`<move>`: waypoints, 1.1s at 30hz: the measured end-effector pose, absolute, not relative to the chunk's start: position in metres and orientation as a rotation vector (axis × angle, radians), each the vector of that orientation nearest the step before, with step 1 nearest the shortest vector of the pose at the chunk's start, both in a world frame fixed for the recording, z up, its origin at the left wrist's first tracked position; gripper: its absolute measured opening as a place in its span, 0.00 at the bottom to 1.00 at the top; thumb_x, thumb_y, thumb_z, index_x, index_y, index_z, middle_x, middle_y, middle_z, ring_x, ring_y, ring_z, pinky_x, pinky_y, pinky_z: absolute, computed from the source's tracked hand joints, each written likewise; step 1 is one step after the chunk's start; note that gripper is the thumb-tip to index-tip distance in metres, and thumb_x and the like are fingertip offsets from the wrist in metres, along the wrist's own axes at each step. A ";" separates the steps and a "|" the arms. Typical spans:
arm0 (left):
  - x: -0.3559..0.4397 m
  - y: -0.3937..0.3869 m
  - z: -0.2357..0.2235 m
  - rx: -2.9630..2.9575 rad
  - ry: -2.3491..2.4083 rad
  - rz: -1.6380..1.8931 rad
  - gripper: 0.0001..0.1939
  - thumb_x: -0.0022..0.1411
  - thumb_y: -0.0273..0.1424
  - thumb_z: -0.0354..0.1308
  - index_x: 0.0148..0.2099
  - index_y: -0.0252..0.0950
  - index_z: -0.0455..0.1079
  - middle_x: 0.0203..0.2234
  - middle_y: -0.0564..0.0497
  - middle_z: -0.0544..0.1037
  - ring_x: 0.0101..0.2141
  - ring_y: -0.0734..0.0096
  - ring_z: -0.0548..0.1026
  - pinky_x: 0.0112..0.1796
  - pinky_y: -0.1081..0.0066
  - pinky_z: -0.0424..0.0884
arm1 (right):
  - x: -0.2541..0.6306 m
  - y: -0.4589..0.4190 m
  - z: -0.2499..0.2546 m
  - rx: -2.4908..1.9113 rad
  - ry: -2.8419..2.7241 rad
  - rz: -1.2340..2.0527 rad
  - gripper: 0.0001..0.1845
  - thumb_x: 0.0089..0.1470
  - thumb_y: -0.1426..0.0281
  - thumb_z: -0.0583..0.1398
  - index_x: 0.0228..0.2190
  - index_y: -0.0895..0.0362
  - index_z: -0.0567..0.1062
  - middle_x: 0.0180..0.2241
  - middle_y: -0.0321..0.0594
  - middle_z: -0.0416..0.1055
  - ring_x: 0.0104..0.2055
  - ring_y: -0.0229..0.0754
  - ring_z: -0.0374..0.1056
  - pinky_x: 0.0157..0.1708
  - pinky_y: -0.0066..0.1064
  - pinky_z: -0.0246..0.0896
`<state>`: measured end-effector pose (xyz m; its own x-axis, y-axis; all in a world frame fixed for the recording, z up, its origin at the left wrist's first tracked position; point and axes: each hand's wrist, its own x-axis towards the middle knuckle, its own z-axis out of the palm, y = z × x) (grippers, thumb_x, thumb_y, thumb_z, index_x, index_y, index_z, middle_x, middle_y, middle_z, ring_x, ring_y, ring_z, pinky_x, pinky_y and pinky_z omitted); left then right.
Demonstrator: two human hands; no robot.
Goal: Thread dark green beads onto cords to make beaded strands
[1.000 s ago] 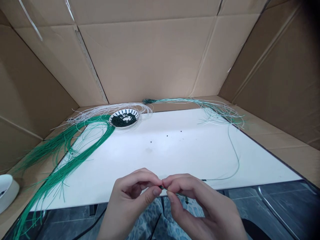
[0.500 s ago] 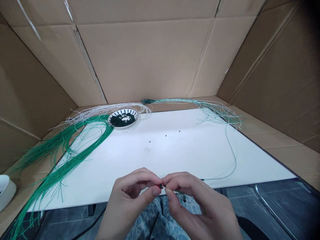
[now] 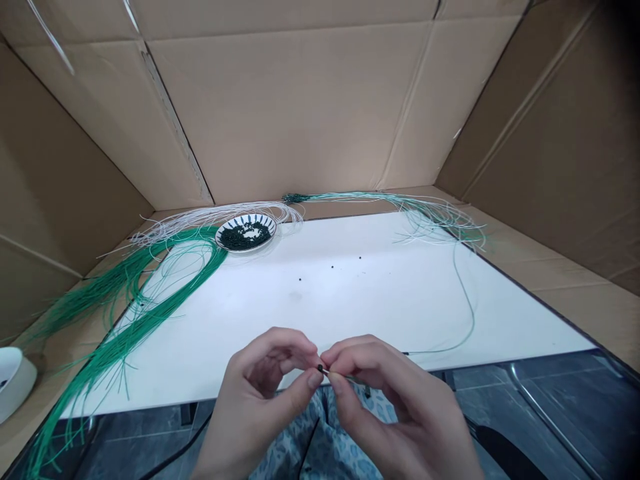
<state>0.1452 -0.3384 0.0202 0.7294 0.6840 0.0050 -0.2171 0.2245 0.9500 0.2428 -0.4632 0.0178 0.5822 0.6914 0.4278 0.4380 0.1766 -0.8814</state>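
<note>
Coming to you through my head camera: the right hand (image 3: pixel 395 397) pinches a thin, pale strand (image 3: pixel 325 371) between thumb and forefinger, near its tip, I'd say to stop it wobbling. On that tip sits a small, dark, bead-like piece (image 3: pixel 320 367), just beside the left thumb. The left hand (image 3: pixel 265 393) has its thumb and forefinger parted around it, close enough, I judge, to steady something so tiny. Both hands meet low over the near edge of the white, flat board (image 3: pixel 350 307). Farther back, I see a striped white dish (image 3: pixel 269 224) of dark grains, its raised rim probably there to contain them. Long green strands (image 3: pixel 173 307) lie bundled on my left, likely to limit tangling; three dark specks dot the board.
</note>
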 end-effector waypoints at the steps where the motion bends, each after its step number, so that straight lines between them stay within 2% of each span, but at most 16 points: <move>1: 0.145 -0.338 0.020 1.199 0.457 0.655 0.08 0.50 0.35 0.80 0.31 0.42 0.85 0.25 0.54 0.82 0.29 0.75 0.77 0.33 0.81 0.72 | 0.243 -0.463 0.018 -1.452 -1.022 0.236 0.09 0.63 0.79 0.61 0.36 0.51 0.75 0.37 0.31 0.80 0.39 0.33 0.78 0.40 0.18 0.73; 11: 0.145 -0.336 0.018 1.262 0.354 0.686 0.06 0.54 0.35 0.77 0.29 0.42 0.85 0.24 0.52 0.81 0.30 0.71 0.77 0.33 0.78 0.73 | 0.238 -0.459 0.016 -1.410 -0.936 0.241 0.09 0.60 0.79 0.61 0.33 0.53 0.76 0.36 0.33 0.80 0.36 0.33 0.76 0.38 0.18 0.71; 14: 0.144 -0.333 0.015 1.313 0.339 0.679 0.03 0.56 0.29 0.75 0.30 0.42 0.86 0.25 0.51 0.82 0.30 0.70 0.77 0.34 0.78 0.73 | 0.239 -0.460 0.015 -1.422 -0.955 0.245 0.10 0.60 0.80 0.61 0.34 0.52 0.76 0.35 0.32 0.79 0.36 0.33 0.76 0.38 0.18 0.70; 17: 0.142 -0.329 0.013 1.415 0.313 0.659 0.09 0.57 0.21 0.71 0.31 0.42 0.85 0.27 0.51 0.82 0.31 0.70 0.77 0.35 0.77 0.73 | 0.240 -0.463 0.014 -1.459 -1.002 0.250 0.10 0.60 0.80 0.60 0.34 0.52 0.76 0.35 0.32 0.77 0.36 0.33 0.75 0.38 0.20 0.70; 20: 0.140 -0.327 0.014 1.513 0.292 0.625 0.11 0.57 0.19 0.68 0.32 0.42 0.84 0.28 0.52 0.82 0.31 0.70 0.77 0.34 0.77 0.73 | 0.243 -0.466 0.014 -1.487 -1.062 0.234 0.11 0.61 0.81 0.60 0.36 0.52 0.76 0.36 0.32 0.77 0.38 0.33 0.75 0.40 0.20 0.69; 25: 0.140 -0.328 0.016 1.427 0.349 0.640 0.08 0.55 0.21 0.70 0.31 0.41 0.85 0.26 0.51 0.83 0.30 0.68 0.78 0.34 0.75 0.74 | 0.253 -0.467 0.013 -1.449 -1.128 0.272 0.09 0.65 0.79 0.62 0.38 0.53 0.79 0.37 0.36 0.80 0.38 0.36 0.77 0.41 0.21 0.72; 30: 0.141 -0.327 0.015 1.382 0.424 0.562 0.03 0.56 0.27 0.73 0.32 0.41 0.84 0.27 0.51 0.83 0.31 0.68 0.78 0.36 0.75 0.74 | 0.260 -0.464 0.008 -1.440 -1.103 0.185 0.06 0.61 0.77 0.67 0.37 0.53 0.83 0.31 0.36 0.77 0.31 0.36 0.75 0.32 0.21 0.72; 33: 0.142 -0.324 0.015 1.411 0.404 0.507 0.03 0.57 0.29 0.72 0.30 0.40 0.85 0.28 0.49 0.83 0.32 0.66 0.78 0.36 0.73 0.74 | 0.261 -0.464 0.002 -1.483 -1.058 0.196 0.04 0.60 0.75 0.68 0.35 0.53 0.84 0.29 0.36 0.79 0.30 0.37 0.75 0.31 0.21 0.73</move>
